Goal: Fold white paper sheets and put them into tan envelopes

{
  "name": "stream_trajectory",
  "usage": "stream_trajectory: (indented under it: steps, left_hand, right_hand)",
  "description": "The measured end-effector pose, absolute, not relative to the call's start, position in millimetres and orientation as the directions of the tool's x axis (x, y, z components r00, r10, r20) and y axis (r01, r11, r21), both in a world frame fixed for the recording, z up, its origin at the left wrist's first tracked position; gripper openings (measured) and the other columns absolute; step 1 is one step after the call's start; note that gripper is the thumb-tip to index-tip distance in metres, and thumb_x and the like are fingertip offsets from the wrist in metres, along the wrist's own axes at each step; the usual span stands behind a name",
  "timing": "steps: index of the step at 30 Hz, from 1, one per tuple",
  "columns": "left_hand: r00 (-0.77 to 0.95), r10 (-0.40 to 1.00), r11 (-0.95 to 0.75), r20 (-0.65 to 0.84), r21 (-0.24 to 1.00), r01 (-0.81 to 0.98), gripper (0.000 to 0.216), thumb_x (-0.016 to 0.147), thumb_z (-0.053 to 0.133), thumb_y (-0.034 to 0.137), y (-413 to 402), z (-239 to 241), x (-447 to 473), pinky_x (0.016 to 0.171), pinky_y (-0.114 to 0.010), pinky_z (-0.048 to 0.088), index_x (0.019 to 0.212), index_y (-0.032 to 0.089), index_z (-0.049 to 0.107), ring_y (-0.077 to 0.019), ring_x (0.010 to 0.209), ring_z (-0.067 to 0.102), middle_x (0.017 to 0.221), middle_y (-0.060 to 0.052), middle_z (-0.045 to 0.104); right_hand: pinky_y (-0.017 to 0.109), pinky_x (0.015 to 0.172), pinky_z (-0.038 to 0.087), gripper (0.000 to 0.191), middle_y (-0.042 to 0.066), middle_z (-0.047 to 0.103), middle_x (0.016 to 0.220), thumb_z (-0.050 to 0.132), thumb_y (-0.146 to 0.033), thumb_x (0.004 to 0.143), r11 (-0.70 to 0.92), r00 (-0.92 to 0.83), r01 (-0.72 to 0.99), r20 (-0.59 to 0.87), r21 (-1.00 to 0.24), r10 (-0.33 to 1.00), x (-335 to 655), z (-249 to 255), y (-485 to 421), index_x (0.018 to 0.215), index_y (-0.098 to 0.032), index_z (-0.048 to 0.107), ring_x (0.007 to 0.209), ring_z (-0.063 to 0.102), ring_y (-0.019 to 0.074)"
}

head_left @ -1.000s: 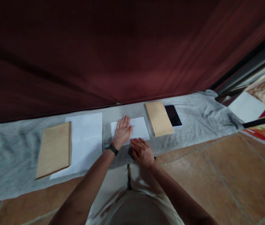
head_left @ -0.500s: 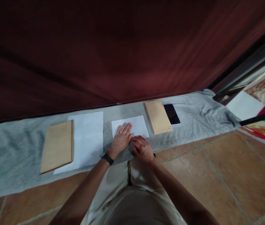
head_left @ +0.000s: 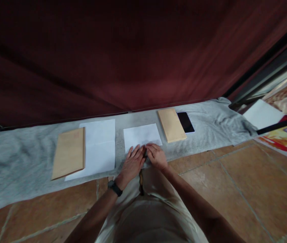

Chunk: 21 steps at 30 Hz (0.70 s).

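A small white folded sheet (head_left: 141, 135) lies on a grey cloth (head_left: 19, 162) spread on the floor in front of me. My left hand (head_left: 131, 164), with a black band on its wrist, rests at the sheet's near edge, fingers stretched flat. My right hand (head_left: 156, 156) sits beside it at the same near edge, fingers curled down onto the paper's rim. Whether they pinch the edge is hard to see. The two hands almost touch.
Left of the sheet lie a larger white paper (head_left: 98, 148) and a brown envelope (head_left: 69, 152). To the right are another brown envelope (head_left: 171, 125) and a dark phone (head_left: 185, 122). A dark red curtain (head_left: 123, 54) hangs behind; tiled floor (head_left: 234, 182) lies to the right.
My left hand has slid back from the middle of the small sheet to its near edge. My right hand has moved forward onto that edge, meeting the left.
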<state>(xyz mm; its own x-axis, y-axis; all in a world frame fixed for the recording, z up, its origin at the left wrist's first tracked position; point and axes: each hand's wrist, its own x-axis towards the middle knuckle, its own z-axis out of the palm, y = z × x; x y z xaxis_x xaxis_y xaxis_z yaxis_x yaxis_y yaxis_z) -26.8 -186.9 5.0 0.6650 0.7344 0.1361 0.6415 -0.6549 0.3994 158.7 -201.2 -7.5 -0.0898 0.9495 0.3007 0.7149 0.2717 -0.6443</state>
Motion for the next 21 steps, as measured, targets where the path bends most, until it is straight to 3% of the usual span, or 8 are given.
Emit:
stream_trajectory:
  steps: [4,9,21]
  left_hand:
    - [0.691,0.713,-0.695,0.119,0.25,0.674,0.04,0.101,0.045,0.024,-188,7,-26,0.128,-0.054,0.019,0.136,0.016,0.062,-0.0282,0.151,0.036,0.147,-0.013,0.059]
    - [0.695,0.708,-0.706,0.124,0.112,0.699,0.042,0.104,0.041,0.029,-188,6,-25,0.127,-0.053,0.022,0.141,0.017,0.057,-0.0262,0.149,0.039,0.149,-0.009,0.058]
    - [0.684,0.715,-0.699,0.142,0.114,0.706,0.047,0.106,0.035,0.03,-188,4,-24,0.126,-0.055,0.024,0.148,0.017,0.052,-0.0279,0.149,0.039,0.156,-0.007,0.05]
  right_hand:
    - [0.045,0.121,0.038,0.038,0.011,0.066,0.137,0.042,-0.026,0.104,0.339,-0.214,0.766,0.28,-0.547,0.936,156,-5,-189,0.131,-0.016,0.067,0.132,0.057,0.0227]
    - [0.04,0.123,0.036,0.041,0.012,0.062,0.144,0.039,-0.026,0.106,0.349,-0.255,0.819,0.255,-0.455,0.933,154,-8,-167,0.134,-0.013,0.066,0.136,0.055,0.0206]
    - [0.042,0.124,0.033,0.042,0.011,0.053,0.153,0.043,-0.024,0.105,0.231,-0.16,0.902,0.214,-0.366,0.964,147,-8,-101,0.141,-0.011,0.06,0.142,0.049,0.0229]
